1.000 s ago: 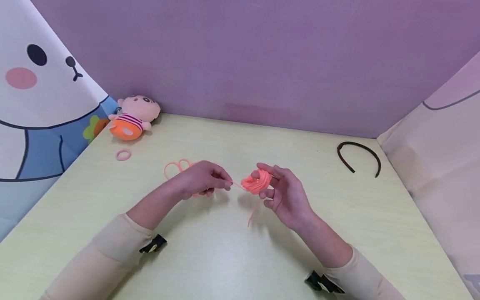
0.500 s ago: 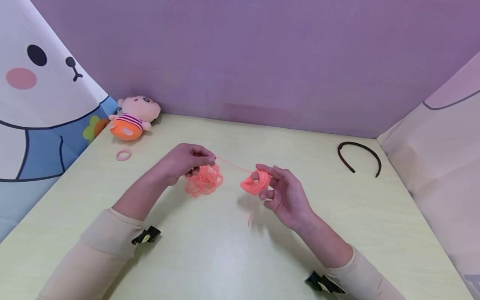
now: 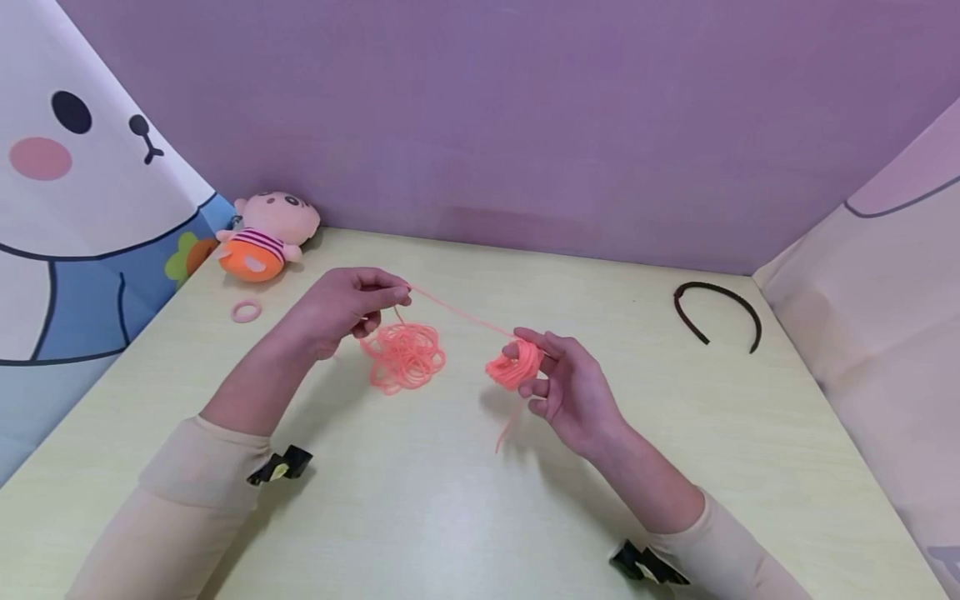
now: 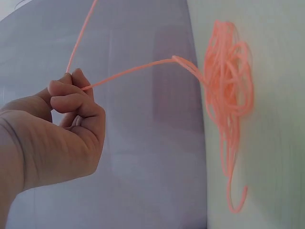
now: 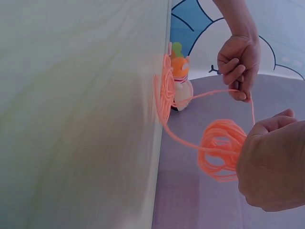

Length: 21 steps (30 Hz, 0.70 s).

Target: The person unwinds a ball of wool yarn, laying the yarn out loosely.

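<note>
My left hand [image 3: 341, 312] pinches a thin coral-coloured cord [image 3: 461, 312] between thumb and fingertips, raised above the table. From that pinch the cord runs in a straight line to a wound coil [image 3: 526, 363], which my right hand [image 3: 576, 400] holds looped round its fingers. A loose tail [image 3: 507, 429] hangs below the coil. Under the left hand lies a tangled pile [image 3: 405, 358] of the same cord. In the left wrist view, one strand rises from the pile [image 4: 226, 81] to the pinching fingers. The right wrist view shows the coil's stacked loops [image 5: 220, 127] beside the right hand.
A plush toy [image 3: 266, 237] lies at the table's back left corner, with a pink ring [image 3: 246, 311] in front of it. A dark headband [image 3: 723, 292] rests at the right. A purple panel [image 3: 510, 125] stands along the table's back edge.
My left hand has moved left and away from me while pinching the cord, so the strand to the coil has lengthened and the pile shows more. The right hand has stayed nearly still.
</note>
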Available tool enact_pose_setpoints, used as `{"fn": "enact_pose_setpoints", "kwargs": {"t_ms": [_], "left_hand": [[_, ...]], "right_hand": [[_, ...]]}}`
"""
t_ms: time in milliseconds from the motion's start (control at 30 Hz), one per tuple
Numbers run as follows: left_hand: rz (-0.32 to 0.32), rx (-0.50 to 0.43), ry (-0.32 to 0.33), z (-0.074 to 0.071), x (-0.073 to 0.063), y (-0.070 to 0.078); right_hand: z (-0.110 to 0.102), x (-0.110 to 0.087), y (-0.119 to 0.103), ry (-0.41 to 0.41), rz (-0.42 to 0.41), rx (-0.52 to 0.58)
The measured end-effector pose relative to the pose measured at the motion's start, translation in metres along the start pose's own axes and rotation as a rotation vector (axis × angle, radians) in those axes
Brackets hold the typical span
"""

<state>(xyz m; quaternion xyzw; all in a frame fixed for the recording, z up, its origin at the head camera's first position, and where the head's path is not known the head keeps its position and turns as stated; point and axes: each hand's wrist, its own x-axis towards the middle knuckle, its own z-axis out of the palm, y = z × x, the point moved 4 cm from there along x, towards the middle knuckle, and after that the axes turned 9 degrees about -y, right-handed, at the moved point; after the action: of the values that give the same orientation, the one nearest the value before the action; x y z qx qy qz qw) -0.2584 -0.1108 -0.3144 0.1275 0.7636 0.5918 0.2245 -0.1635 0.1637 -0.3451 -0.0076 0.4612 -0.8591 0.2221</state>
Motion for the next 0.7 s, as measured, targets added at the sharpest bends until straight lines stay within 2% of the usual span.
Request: {"fn": "enact_pose_setpoints", "kwargs": {"t_ms": [200, 367, 533, 700], "left_hand": [[0.007, -0.036, 0.046, -0.011, -0.004, 0.001], [0.008, -0.061, 0.07, -0.012, -0.003, 0.0], [-0.018, 0.032, -0.013, 0.001, 0.002, -0.005], [-0.03, 0.111, -0.109, 0.026, 0.006, -0.009]], "right_hand": [[-0.003, 0.0, 0.0, 0.048, -0.006, 0.004], [-0.004, 0.001, 0.0, 0.058, -0.011, -0.002], [-0.003, 0.0, 0.0, 0.034, -0.01, -0.003], [-0.001, -0.001, 0.001, 0.004, -0.006, -0.002]]}}
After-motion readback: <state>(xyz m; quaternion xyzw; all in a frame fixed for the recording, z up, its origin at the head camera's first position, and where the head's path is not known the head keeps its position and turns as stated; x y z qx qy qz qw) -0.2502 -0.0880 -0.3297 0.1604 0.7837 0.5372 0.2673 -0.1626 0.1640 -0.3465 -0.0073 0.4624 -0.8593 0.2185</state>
